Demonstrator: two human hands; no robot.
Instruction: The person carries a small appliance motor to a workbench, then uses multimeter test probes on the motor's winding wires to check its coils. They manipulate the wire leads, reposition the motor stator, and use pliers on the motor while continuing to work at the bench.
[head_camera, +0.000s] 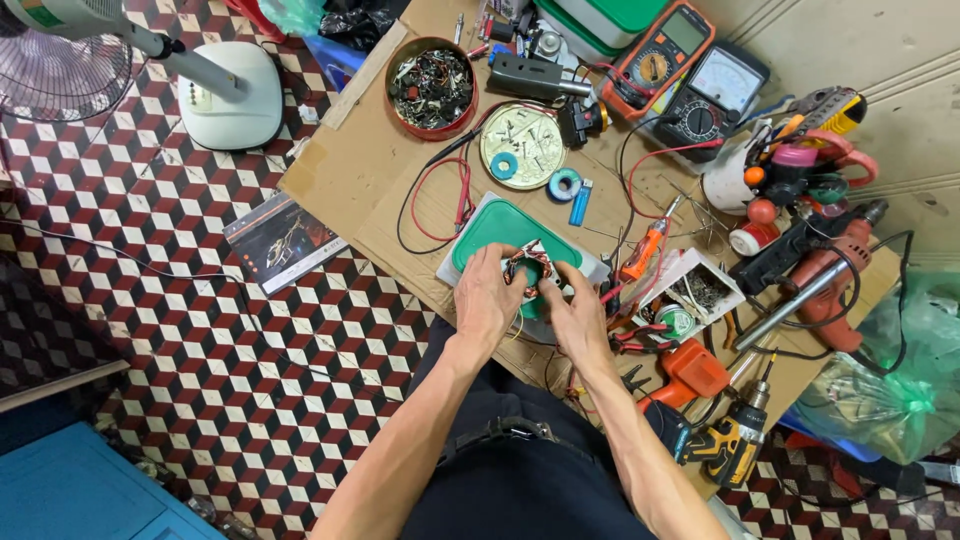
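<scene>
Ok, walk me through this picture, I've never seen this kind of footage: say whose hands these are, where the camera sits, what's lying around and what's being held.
There is no machine here. A person wears a camera on the head, so the one picture looks straight down at their own bare arms.

The left hand and right hand together hold a small round part wound with copper wire, above a green-lidded box.

All of it sits on a sheet of cardboard laid on a checkered floor. Around the hands lie a round tin of small parts, two test meters, an orange-handled screwdriver, a red drill and a yellow cordless drill. A white fan base stands at the upper left.
</scene>
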